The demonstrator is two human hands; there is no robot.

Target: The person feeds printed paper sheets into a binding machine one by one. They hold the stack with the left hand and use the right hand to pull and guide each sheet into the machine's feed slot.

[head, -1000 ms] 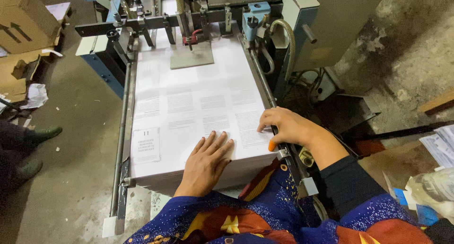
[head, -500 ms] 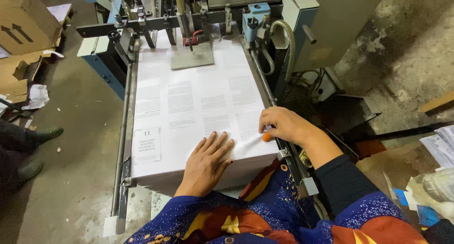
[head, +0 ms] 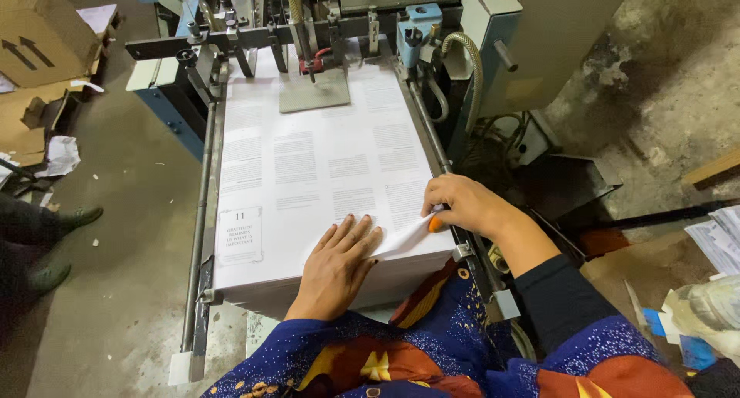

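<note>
A tall stack of large white printed sheets (head: 308, 159) lies on the feed table of a printing machine (head: 324, 13). My left hand (head: 339, 263) rests flat on the top sheet near the stack's front edge, fingers spread. My right hand (head: 462, 205) is at the stack's right front corner, pinching the lifted corner of the top sheet; an orange cap (head: 436, 224) shows on one fingertip. The sheet corner curls up between the two hands.
Metal side rails (head: 202, 213) flank the stack. Machine rollers, a grey weight plate (head: 312, 96) and hoses (head: 466, 59) stand at the far end. Cardboard boxes (head: 38, 36) lie at left. Another person's dark shoes (head: 54, 248) stand at far left. Paper scraps (head: 717, 244) sit at right.
My right hand has slid slightly left along the corner and lifted the top sheet's corner higher. My left hand has stayed flat on the stack.
</note>
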